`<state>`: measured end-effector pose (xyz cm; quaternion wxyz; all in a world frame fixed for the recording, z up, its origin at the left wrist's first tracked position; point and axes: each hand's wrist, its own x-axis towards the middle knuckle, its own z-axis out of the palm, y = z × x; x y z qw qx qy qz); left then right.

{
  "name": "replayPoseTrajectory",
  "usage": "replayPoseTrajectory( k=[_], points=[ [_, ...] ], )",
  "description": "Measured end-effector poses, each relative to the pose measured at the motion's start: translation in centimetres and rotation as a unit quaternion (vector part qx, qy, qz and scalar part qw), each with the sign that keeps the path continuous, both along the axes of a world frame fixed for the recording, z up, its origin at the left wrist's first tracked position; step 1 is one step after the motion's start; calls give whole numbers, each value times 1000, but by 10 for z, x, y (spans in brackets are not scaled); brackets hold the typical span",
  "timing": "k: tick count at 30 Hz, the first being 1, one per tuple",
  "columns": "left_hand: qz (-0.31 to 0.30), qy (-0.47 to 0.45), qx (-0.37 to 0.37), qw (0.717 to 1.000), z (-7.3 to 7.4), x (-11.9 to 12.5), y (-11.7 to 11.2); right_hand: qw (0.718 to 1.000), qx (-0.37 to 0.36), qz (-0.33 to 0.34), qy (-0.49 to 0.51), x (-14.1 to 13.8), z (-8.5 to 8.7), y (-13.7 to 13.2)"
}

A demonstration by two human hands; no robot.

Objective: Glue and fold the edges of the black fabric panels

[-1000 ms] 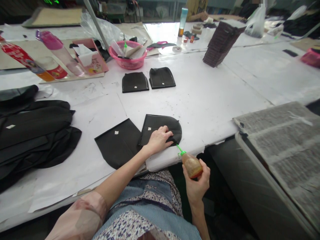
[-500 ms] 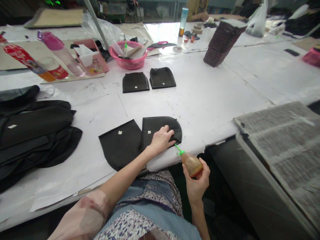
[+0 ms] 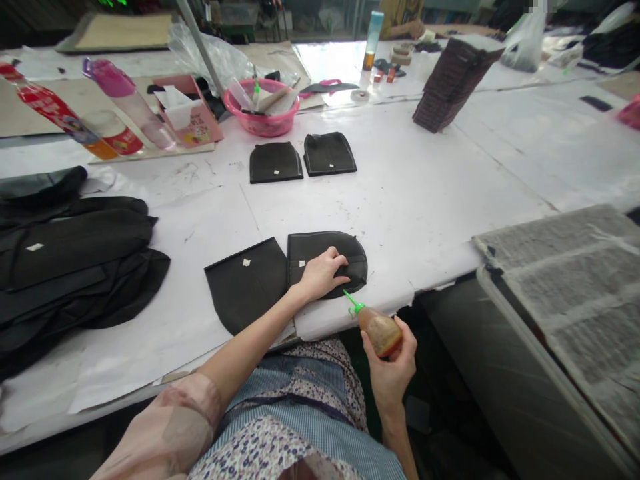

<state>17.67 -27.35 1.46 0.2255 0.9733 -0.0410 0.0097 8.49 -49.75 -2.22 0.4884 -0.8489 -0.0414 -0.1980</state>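
My left hand (image 3: 325,273) presses down on a black rounded piece (image 3: 327,243) with a small white tag, its thumb and fingers apart. In my right hand (image 3: 393,363) is a squeeze bottle (image 3: 380,331) of brownish liquid, tilted, with a green nozzle. The nozzle tip lies at the near edge of the rounded piece, close to my left thumb; whether it touches cannot be seen. A second black piece (image 3: 247,283), also tagged, lies just left, partly under my left forearm. Farther back rest two similar black pieces (image 3: 277,162) side by side.
Black pieces (image 3: 90,260) are heaped at the left. Behind stand a pink basin (image 3: 265,123) of tools, bottles (image 3: 120,87) and a tissue box (image 3: 193,123). A dark stack (image 3: 450,83) stands at back right, a grey-covered surface (image 3: 565,267) nearer. Across the table is another person's hand (image 3: 416,28).
The nozzle tip has shifted a little left along the near edge of the rounded piece. My left hand stays on that piece. The whole view has shifted slightly.
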Motion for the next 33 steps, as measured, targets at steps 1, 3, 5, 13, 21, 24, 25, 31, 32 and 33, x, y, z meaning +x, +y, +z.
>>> replayPoseTrajectory(
  k=[1, 3, 5, 13, 21, 24, 25, 31, 32, 33],
  points=[
    [4, -1, 1, 1000, 0, 0, -1, 1000, -2, 5, 0, -1, 0, 2],
    [7, 0, -1, 1000, 1, -1, -3, 1000, -6, 15, -4, -4, 2, 6],
    [5, 3, -12, 1000, 2, -1, -2, 1000, -10, 21, -9, -4, 3, 9],
    [33, -8, 37, 999, 16, -29, 20, 999, -30, 27, -19, -2, 9, 6],
    [79, -3, 113, 990, 10, -52, 38, 998, -22, 59, 15, -9, 9, 16],
    [90, 2, 114, 989, 9, -50, 35, 998, -15, 65, 21, -12, 9, 21],
    [94, 3, 113, 989, 9, -49, 34, 997, -14, 66, 23, -13, 9, 22],
    [112, 3, 106, 988, 9, -46, 28, 997, -10, 73, 34, -12, 9, 25],
    [114, 3, 105, 988, 9, -45, 26, 997, -10, 75, 31, -12, 9, 26],
    [116, 3, 104, 988, 9, -44, 25, 996, -10, 78, 27, -12, 9, 27]
  ],
)
